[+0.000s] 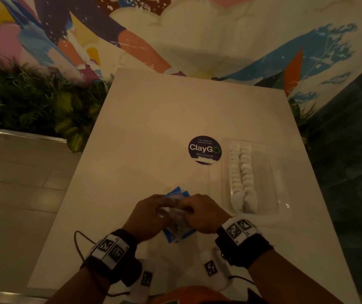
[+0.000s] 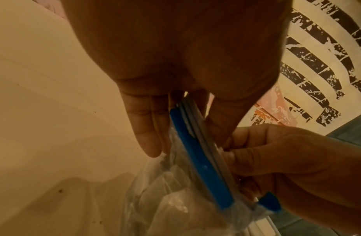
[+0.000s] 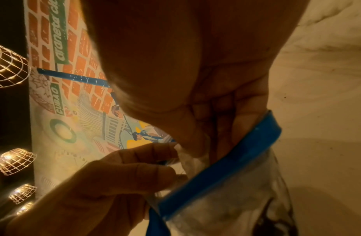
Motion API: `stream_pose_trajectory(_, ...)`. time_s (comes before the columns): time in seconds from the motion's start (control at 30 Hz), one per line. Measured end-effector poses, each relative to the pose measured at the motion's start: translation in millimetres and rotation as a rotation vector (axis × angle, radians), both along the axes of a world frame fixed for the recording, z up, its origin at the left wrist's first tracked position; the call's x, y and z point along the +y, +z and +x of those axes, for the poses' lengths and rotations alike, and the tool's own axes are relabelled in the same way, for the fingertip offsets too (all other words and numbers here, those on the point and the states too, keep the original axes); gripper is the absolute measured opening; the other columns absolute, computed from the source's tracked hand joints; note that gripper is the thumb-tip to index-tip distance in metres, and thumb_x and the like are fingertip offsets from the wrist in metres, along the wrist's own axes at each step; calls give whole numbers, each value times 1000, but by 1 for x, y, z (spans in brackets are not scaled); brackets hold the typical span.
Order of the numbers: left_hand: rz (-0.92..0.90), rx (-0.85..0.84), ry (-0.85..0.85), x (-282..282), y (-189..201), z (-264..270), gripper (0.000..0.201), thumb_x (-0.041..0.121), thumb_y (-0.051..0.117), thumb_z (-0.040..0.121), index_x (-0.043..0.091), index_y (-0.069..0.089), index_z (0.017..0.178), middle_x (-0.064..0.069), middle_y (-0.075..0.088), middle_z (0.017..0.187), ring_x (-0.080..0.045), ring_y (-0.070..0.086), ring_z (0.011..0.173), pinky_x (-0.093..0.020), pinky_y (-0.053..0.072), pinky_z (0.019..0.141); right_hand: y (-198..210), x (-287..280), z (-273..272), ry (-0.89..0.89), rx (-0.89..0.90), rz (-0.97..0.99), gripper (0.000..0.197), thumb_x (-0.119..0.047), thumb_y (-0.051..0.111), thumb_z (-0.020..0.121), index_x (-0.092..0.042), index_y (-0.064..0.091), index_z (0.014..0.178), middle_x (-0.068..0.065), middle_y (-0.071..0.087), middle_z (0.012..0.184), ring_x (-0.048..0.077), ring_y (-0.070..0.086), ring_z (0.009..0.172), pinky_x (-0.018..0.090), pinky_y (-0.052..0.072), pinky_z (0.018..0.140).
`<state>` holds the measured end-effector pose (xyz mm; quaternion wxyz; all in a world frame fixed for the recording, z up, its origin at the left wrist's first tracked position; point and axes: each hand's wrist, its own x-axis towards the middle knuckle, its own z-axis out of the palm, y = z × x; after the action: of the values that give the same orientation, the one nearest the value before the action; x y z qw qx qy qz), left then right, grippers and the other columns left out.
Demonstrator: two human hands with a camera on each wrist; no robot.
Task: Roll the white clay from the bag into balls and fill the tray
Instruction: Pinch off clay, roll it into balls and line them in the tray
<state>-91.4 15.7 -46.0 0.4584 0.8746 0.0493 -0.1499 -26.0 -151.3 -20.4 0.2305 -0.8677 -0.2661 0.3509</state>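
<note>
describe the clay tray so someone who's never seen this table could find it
Start at the round dark ClayGo sticker mid-table. Just right of it lies the clear plastic tray. Two rows of white clay balls along its left side mark it out.

White rectangular table [image 1: 175, 119], dimly lit in warm light; round dark "ClayGo" sticker [image 1: 204, 150] on its top. Painted mural wall [image 1: 131, 29] behind, multicoloured. Green foliage planter [image 1: 33, 102] at left. Pale tiled floor [image 1: 11, 183]. Wire-caged lamps [image 3: 14, 161], lit, in the right wrist view.
</note>
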Motion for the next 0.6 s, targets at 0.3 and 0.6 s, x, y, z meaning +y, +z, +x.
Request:
stream_pose_trajectory(0.3, 87, 17, 63, 1, -8, 5, 7, 25, 63, 83, 18, 66, 83, 0, 63, 115, -15, 56, 94, -24, 39, 79, -10, -2, 1, -138, 13, 109, 29, -5, 64, 74, -31, 54, 86, -8, 60, 88, 13, 61, 84, 25, 54, 71)
stream_pose_trajectory(0.6, 13, -27, 118, -1, -10, 4, 16, 26, 66, 85, 22, 67, 100, 10, 58, 98, -5, 53, 81, -6, 36, 64, -19, 0, 2, -144, -59, 148, 11, -24, 57, 89, -24, 68, 87, -5, 67, 82, 11, 64, 73, 25, 55, 67)
